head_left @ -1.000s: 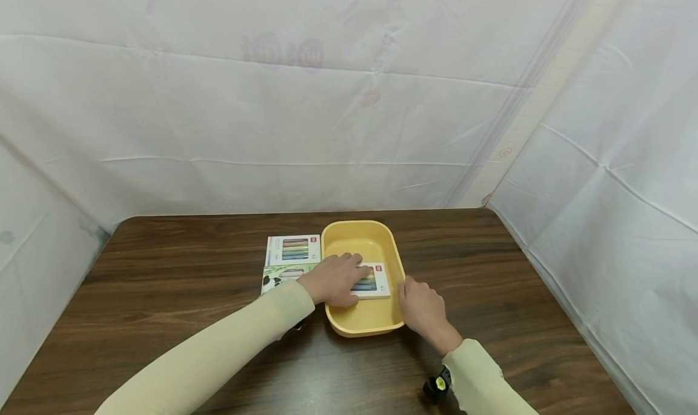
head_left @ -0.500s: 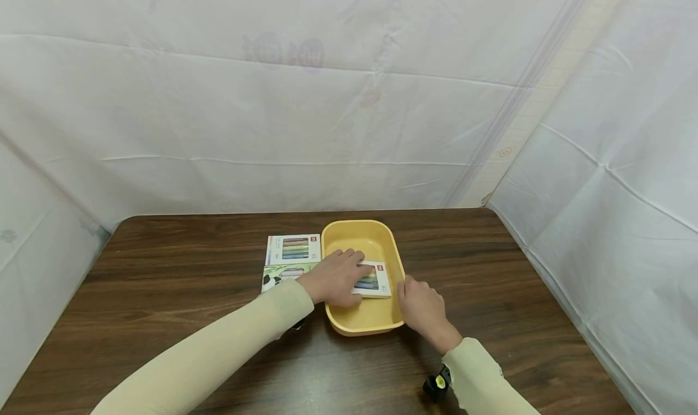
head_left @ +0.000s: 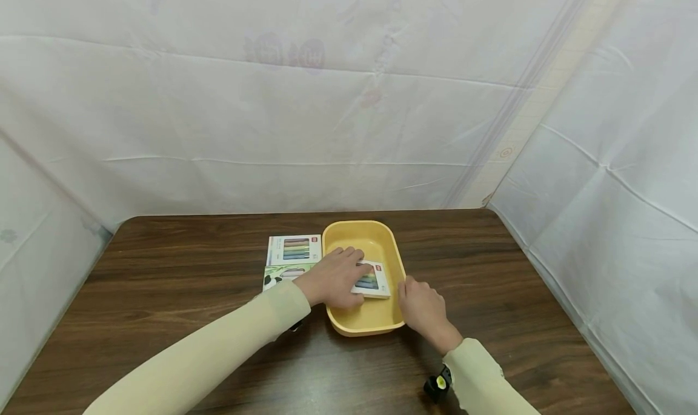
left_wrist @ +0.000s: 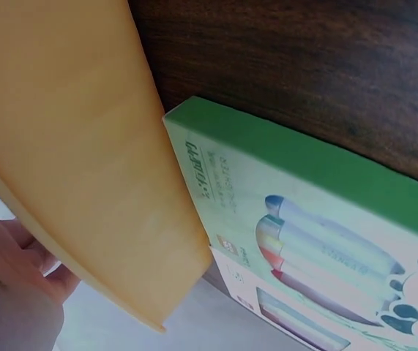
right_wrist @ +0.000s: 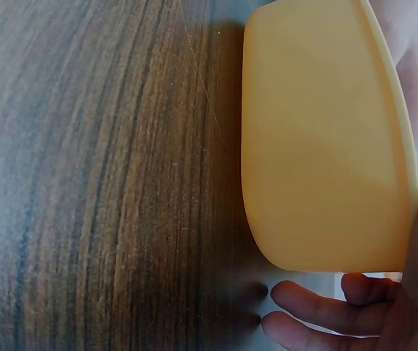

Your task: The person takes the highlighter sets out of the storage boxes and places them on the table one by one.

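Observation:
A yellow plastic bin (head_left: 376, 315) stands on the table. Inside it, my left hand (head_left: 339, 278) holds a white box of pens (head_left: 376, 282) with a coloured window, fingers over its far side and thumb at its near side. The palm hides the box's left part. My right hand (head_left: 423, 312) grips the bin's right rim, fingers down along the outer wall in the right wrist view. Against the bin's left side lie a green panda highlighter box (left_wrist: 326, 241) and, beyond it, another white pen box (head_left: 294, 249); the left forearm partly covers the green one.
The brown wood-grain table (head_left: 191, 269) reaches back to a white sheet wall (head_left: 245, 118). A second sheet (head_left: 611, 221) closes off the right side. A black wrist device (head_left: 438, 385) sits under the right sleeve.
The pen box in my left hand has turned slightly, its right end dipping toward me, as that hand shifted a little. My right hand keeps the same grip on the bin.

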The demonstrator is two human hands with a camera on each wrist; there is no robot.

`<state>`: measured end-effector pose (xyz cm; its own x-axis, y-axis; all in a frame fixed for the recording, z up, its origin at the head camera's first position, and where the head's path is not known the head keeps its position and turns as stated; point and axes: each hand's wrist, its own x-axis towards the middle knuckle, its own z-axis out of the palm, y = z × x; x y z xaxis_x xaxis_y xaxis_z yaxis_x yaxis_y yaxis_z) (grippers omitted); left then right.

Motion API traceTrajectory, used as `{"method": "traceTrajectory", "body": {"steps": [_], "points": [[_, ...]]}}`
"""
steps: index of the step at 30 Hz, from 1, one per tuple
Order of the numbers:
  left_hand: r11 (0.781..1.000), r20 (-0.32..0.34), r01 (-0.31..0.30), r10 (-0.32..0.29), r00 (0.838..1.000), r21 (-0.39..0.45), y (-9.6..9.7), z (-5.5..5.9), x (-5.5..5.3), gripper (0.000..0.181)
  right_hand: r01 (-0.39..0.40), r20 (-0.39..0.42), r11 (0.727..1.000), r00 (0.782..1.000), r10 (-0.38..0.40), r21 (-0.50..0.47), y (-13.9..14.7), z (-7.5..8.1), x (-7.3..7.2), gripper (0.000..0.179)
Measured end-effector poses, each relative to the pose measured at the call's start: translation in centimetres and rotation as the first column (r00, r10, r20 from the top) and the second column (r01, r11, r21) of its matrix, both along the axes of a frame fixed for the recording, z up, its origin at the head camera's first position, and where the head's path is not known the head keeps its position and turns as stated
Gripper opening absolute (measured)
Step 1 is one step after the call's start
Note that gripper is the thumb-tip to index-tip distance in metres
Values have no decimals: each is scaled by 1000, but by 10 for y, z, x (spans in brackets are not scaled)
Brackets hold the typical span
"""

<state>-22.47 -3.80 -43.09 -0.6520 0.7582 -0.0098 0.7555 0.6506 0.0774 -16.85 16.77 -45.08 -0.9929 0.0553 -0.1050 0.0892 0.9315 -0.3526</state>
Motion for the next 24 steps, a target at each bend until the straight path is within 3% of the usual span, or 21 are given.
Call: {"method": "traceTrajectory", "body": {"steps": [24], "points": [[999,-94,22,-18,995,37,-17,14,13,56,-6,-9,1000,1000,7,20,0,1,1,36]]}}
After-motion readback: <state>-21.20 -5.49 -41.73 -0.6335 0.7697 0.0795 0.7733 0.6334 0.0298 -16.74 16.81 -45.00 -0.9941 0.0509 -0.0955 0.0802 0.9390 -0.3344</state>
